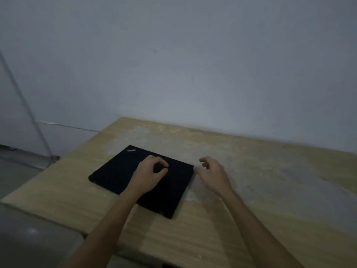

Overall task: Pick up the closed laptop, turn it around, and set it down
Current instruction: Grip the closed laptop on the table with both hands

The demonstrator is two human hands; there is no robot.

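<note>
**Closed laptop lying flat, both hands poised at its far side**

The closed laptop (123, 172) is lying flat on the wooden tabletop (260, 171), turned at an angle to the tabletop's edges, its logo corner pointing away toward the wall (193, 64). It is not being lifted; by this view the pick-up is judged not yet begun.

The main risk is being posed by the thinness of the lid edge against the tabletop. If only one corner is being pinched, the slab is likely to be tilted and slipped out, or its opposite corner dragged across the rough, patchy surface. A one-sided lift could also let the lid be pried open at the hinge. The dim, blurred view is making it hard to tell how much edge is actually being reached.

The left hand (148, 175) is being held over the lid with its fingers curled loosely, thumb and forefinger nearly meeting; whether it is resting on the lid or hovering just above cannot be told. Nothing is seen being enclosed by it. The right hand (212, 173) is being held open, fingers bent and spread, with the thumb tip at or just beside the laptop's right corner. No firm grip is being shown by either hand.
</note>
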